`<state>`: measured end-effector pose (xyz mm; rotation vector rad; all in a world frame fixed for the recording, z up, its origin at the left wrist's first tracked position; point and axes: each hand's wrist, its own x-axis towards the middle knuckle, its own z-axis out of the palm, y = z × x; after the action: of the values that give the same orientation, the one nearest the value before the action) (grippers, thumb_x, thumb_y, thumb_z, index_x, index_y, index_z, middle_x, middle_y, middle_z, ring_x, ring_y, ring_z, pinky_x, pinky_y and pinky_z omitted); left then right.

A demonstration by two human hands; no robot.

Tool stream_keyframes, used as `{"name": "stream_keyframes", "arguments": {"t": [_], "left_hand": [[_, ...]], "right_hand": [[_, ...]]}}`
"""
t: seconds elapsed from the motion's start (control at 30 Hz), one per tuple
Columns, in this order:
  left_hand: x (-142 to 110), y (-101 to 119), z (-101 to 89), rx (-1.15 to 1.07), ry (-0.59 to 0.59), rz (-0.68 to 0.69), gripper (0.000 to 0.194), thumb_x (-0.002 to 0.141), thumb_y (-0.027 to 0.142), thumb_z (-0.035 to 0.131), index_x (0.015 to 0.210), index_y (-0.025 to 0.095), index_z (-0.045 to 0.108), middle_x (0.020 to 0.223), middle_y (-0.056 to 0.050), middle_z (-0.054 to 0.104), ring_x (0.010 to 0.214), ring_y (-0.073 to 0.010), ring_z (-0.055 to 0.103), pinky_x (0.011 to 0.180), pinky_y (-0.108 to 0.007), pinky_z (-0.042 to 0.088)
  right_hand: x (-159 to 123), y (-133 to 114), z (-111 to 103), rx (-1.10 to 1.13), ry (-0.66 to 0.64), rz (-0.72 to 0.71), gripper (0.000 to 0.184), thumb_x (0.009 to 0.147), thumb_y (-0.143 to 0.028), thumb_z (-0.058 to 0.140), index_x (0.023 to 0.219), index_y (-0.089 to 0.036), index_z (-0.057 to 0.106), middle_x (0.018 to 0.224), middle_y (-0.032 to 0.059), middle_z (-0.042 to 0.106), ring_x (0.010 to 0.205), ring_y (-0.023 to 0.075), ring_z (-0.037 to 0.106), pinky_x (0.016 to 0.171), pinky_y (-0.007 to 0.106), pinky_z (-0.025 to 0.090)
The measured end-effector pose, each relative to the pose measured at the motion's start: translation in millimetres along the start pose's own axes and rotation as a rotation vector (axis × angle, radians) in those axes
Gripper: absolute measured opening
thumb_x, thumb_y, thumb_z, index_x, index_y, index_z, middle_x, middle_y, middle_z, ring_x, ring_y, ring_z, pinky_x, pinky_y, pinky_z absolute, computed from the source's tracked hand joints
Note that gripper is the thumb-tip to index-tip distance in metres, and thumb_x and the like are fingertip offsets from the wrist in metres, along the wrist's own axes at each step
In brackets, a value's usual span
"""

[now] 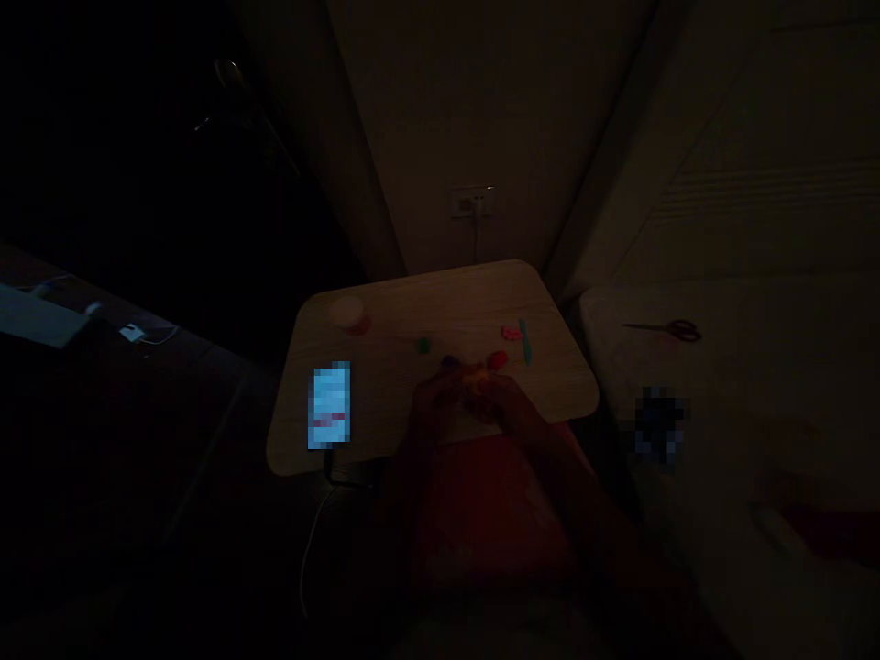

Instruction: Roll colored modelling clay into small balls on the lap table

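Note:
In dim light, my left hand [435, 392] and my right hand [507, 400] meet over the near edge of a small wooden table [385, 403]. Between their closed fingers is an orange lump of modelling clay [474, 378], partly hidden by them. Just beyond the fingers lie a red lump of clay [498, 359] and a dark lump [450, 362]. A pink piece [511, 333] rests beside a teal plastic clay knife [525, 342]. Farther left sits a green lump [423, 346].
A pale-lidded tub [347, 314] stands at the table's back left. A lit, blurred-out screen [329, 405] with a cable lies at the left front. On the pale surface to the right are scissors [670, 329]. A wall socket [472, 202] holds a plug behind the table.

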<state>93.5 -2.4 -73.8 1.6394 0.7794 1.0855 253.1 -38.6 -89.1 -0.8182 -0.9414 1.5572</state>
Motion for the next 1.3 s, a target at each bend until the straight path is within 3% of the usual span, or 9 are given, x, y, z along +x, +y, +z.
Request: {"name": "stream_keyframes", "arguments": {"t": [0.17,0.3,0.47,0.6,0.77,0.83,1.0,1.17,1.3], "left_hand": [[0,1,-0.5,-0.026,0.009,-0.018,0.034,0.098,0.042,0.062,0.118,0.020,0.080,0.123,-0.011,0.078,0.115,-0.0273,0.073,0.107,-0.044,0.055],[1,-6,-3.2,-0.017,0.047,-0.021,0.027,0.089,0.041,0.074,0.101,0.019,0.083,0.114,-0.012,0.080,0.108,-0.0268,0.075,0.101,-0.043,0.058],[0,-16,-3.0,-0.111,0.103,0.077,0.029,0.075,0.045,0.088,0.079,0.018,0.077,0.097,-0.010,0.079,0.096,-0.0241,0.074,0.091,-0.039,0.060],[-3,-13,1.0,-0.154,0.101,0.046,0.048,0.073,0.052,0.087,0.106,0.019,0.077,0.109,-0.011,0.075,0.102,-0.0236,0.071,0.092,-0.036,0.058],[-3,-1,0.2,-0.062,-0.085,0.014,0.056,0.089,0.062,0.068,0.121,0.017,0.075,0.124,-0.016,0.074,0.116,-0.0298,0.069,0.103,-0.042,0.055],[-3,0,-1.1,-0.055,-0.088,-0.029,0.055,0.091,0.061,0.066,0.122,0.016,0.075,0.122,-0.016,0.076,0.111,-0.0292,0.072,0.098,-0.040,0.057],[-6,-6,-2.2,0.012,0.032,-0.062,0.044,0.089,0.053,0.069,0.110,0.016,0.078,0.112,-0.013,0.079,0.102,-0.0284,0.075,0.094,-0.040,0.059],[-5,-6,0.0,0.168,0.105,0.065,0.031,0.089,0.042,0.071,0.108,0.019,0.077,0.108,-0.011,0.078,0.099,-0.0262,0.073,0.093,-0.040,0.058],[-3,-3,1.0,0.274,0.076,0.180,0.027,0.087,0.039,0.073,0.106,0.019,0.076,0.106,-0.011,0.074,0.101,-0.0259,0.068,0.093,-0.041,0.056]], "right_hand": [[0,-4,1,0.008,0.055,0.000,0.051,0.080,-0.065,0.075,0.067,-0.019,0.055,0.051,-0.0061,0.041,0.042,0.0084,0.035,0.042,0.025,0.023],[-1,-5,1,0.033,0.065,-0.007,0.051,0.079,-0.064,0.075,0.065,-0.019,0.056,0.050,-0.0064,0.039,0.042,0.0081,0.034,0.041,0.025,0.021],[1,-5,-3,-0.004,0.040,0.046,0.052,0.079,-0.066,0.074,0.068,-0.018,0.060,0.055,-0.0027,0.049,0.045,0.0081,0.035,0.040,0.024,0.023],[3,-6,-5,-0.005,-0.074,0.080,0.052,0.080,-0.066,0.072,0.068,-0.018,0.058,0.051,-0.0054,0.042,0.042,0.0077,0.032,0.040,0.023,0.024],[1,-8,0,-0.090,-0.058,0.067,0.054,0.087,-0.070,0.064,0.072,-0.018,0.060,0.051,-0.0052,0.043,0.043,0.0090,0.036,0.042,0.024,0.028],[0,-8,3,-0.164,-0.042,0.059,0.057,0.090,-0.072,0.058,0.071,-0.019,0.059,0.051,-0.0041,0.046,0.043,0.0091,0.036,0.042,0.024,0.028],[3,-8,6,-0.314,-0.057,0.066,0.065,0.095,-0.077,0.043,0.067,-0.020,0.056,0.046,-0.0028,0.048,0.041,0.0102,0.041,0.041,0.024,0.029],[5,0,6,-0.307,0.053,0.056,0.062,0.096,-0.075,0.043,0.077,-0.019,0.060,0.048,-0.0043,0.047,0.041,0.0103,0.040,0.040,0.023,0.028],[5,4,4,-0.254,0.030,0.052,0.063,0.094,-0.077,0.044,0.074,-0.019,0.059,0.046,-0.0035,0.047,0.040,0.0108,0.041,0.039,0.023,0.031]]}}
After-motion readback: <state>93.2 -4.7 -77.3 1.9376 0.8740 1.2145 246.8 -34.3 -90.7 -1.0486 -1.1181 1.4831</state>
